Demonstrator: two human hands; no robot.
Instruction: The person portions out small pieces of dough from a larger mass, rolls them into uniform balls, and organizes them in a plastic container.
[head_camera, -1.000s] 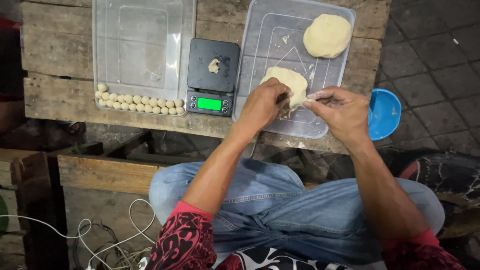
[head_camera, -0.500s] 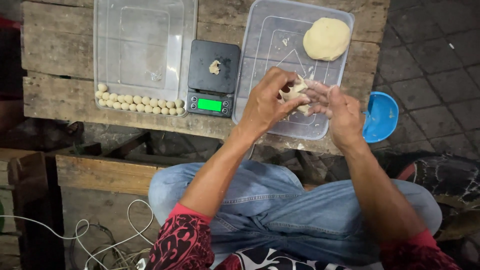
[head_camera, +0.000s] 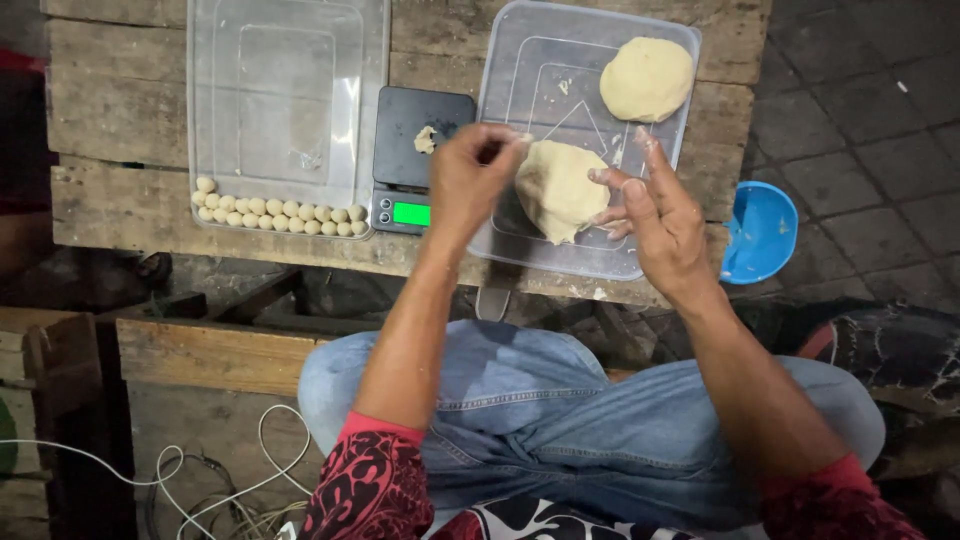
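Over the clear tray (head_camera: 520, 250) on the wooden table (head_camera: 120, 200), the right hand (head_camera: 655, 215) is spread open, fingers touching the right edge of the dough lump (head_camera: 558, 188) lying in the tray. Just left of the lump, the left hand (head_camera: 470, 180) has its fingertips pinched together beside the black scale (head_camera: 405, 150); whether they hold dough I cannot tell

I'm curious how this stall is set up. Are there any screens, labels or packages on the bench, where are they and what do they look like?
Screen: a small green-lit rectangle on the front of the black kitchen scale, between the two trays; its figures are too small to make out.
Labels, signs, packages: none visible; the clear plastic trays are unmarked.
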